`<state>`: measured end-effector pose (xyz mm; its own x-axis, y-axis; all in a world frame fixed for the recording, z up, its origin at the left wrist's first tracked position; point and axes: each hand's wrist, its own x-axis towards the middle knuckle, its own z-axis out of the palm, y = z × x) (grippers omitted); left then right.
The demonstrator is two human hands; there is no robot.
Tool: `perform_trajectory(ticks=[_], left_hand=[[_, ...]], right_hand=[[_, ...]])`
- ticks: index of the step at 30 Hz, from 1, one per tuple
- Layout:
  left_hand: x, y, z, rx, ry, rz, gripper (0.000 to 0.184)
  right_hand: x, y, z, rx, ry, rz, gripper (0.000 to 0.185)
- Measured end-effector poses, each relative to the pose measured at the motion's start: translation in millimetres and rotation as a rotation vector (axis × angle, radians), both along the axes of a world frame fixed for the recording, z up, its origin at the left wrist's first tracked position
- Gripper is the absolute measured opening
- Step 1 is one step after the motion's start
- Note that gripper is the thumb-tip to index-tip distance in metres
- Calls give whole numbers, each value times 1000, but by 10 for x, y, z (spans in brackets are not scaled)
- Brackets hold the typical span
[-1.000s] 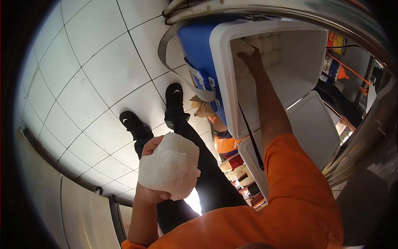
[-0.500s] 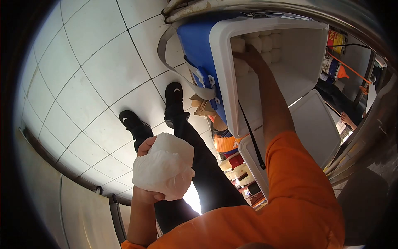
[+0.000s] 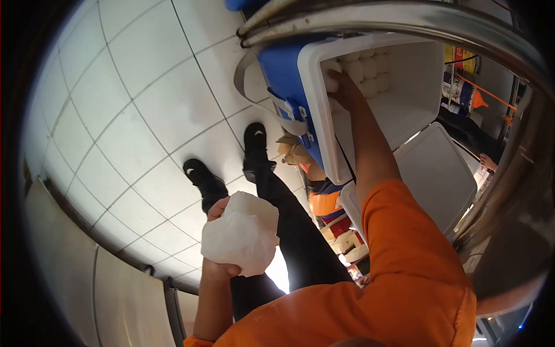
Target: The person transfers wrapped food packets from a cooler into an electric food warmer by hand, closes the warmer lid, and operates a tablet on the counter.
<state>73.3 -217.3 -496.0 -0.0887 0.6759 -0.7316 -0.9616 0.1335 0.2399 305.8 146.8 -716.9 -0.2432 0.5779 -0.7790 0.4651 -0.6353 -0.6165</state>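
My left hand (image 3: 222,270) is closed around a white paper-like wrapped bundle (image 3: 240,234), its fingers and thumb showing at the edges. The bundle looks soft and creased, and its contents are hidden. My right hand (image 3: 347,91) reaches inside a blue cooler box (image 3: 315,110) with a white lining. Its fingers are closed on a white rounded bundle (image 3: 331,81) near the cooler's inner wall. Several similar white bundles (image 3: 370,69) are packed in rows deeper inside the cooler.
The cooler's white lid (image 3: 436,173) hangs open at the right. A metal tube rail (image 3: 370,20) curves along the top. A grey strap (image 3: 241,81) loops from the cooler over white floor tiles (image 3: 156,81). Brown paper (image 3: 296,151) lies beside the cooler. Another person's hand (image 3: 487,162) shows at far right.
The view has shifted slightly, so the cooler and my feet appear a little moved. My right hand stays inside the cooler, its bundle now tilted out from the rows. My left hand still holds its bundle.
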Motion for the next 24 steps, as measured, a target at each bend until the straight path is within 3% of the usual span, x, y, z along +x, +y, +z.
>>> perform_trajectory(ticks=[4, 6, 7, 10, 12, 13, 14, 15, 16, 18, 24], left_hand=[[-217, -161, 580, 2, -10, 5, 117], [-315, -316, 982, -20, 33, 6, 111], [-362, -417, 1166, -28, 49, 0, 109], [-445, -903, 1760, -18, 131, -12, 102], [-535, -1118, 2217, 42, 208, -39, 96], [-597, -1140, 2506, 64, 246, -72, 94], [-646, -1224, 2718, 99, 307, -104, 90], [-706, -1148, 3100, 126, 316, -141, 91], [-765, -1162, 3329, 110, 309, -156, 91], [-935, -1210, 3450, 137, 304, -173, 90], [-911, -111, 4016, 278, 479, -334, 84]], right_hand=[[69, -164, 882, -182, 644, -414, 66], [44, -414, 1344, -154, 784, -506, 72], [71, -605, 1487, -278, 1046, -527, 69], [-194, -1519, 2344, 64, 683, -578, 69], [-338, -2111, 2892, 13, 651, -460, 73], [-466, -2297, 3103, -475, 817, -754, 76], [-594, -2454, 3439, -608, 1079, -493, 79], [-736, -2573, 4065, -753, 1142, -538, 69], [-804, -2684, 4234, -788, 1364, -341, 72], [-764, -2747, 4866, -840, 1435, -207, 77], [-95, -2118, 5977, -354, 1163, -158, 86]])
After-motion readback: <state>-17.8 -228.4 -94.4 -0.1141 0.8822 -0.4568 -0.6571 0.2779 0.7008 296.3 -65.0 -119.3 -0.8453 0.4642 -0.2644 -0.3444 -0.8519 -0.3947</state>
